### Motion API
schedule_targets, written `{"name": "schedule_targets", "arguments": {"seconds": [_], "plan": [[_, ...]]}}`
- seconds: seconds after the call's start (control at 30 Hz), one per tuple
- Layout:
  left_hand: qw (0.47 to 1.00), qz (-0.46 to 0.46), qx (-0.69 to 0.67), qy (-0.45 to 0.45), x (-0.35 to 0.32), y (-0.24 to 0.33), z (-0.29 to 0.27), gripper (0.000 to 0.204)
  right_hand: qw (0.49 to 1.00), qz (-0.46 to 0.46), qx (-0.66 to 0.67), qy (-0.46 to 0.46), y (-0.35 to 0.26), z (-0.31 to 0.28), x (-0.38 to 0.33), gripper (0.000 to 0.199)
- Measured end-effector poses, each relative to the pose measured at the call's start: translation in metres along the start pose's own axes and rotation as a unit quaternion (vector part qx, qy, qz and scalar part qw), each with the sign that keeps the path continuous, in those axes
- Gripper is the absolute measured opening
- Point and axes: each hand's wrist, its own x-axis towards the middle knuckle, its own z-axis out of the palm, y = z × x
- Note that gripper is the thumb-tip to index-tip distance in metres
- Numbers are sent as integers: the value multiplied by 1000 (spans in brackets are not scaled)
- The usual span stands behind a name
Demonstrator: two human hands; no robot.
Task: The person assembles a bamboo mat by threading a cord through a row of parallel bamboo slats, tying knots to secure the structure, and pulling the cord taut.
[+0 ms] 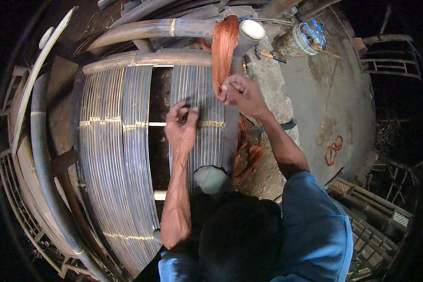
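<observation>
Orange binding strand (223,51) hangs from the upper pole; your right hand (239,91) has its grip clamped on it, while your left hand (181,127) pinches the cane slats (197,94). Pull too hard and I judge the strand may snap or tangle.

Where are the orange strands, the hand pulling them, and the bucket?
Bundle of orange strands (223,47), head view: middle of the hanging bundle.
Right hand (238,91), head view: back of the hand gripping the strands.
Bucket (300,41), head view: its pale rim.
</observation>
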Motion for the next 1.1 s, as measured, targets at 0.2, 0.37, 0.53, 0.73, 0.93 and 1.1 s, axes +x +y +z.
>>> {"name": "schedule_targets", "arguments": {"seconds": [0.2, 0.37, 0.53, 0.73, 0.93, 1.1], "plan": [[949, -116, -281, -88, 20, 30, 37, 51, 987, 57, 139, -53, -33, 30, -22, 15], [944, -65, -263, -189, 32, 18, 30, 30, 998, -35, -12, 59, -15, 8, -37, 17], [922, -120, -316, -192, 20, 29, 24, 17, 980, 63, 54, 180, -2, -16, -47, 8], [935, -152, -256, -192, 21, 24, 16, 16, 970, 93, -66, 213, 2, -10, -41, 25], [945, -132, -242, -178, 22, 15, 15, 12, 968, 126, -92, 194, 3, -11, -34, 39], [944, -133, -245, -176, 22, 13, 16, 19, 982, 82, -15, 171, 6, -9, -16, 34]]}}
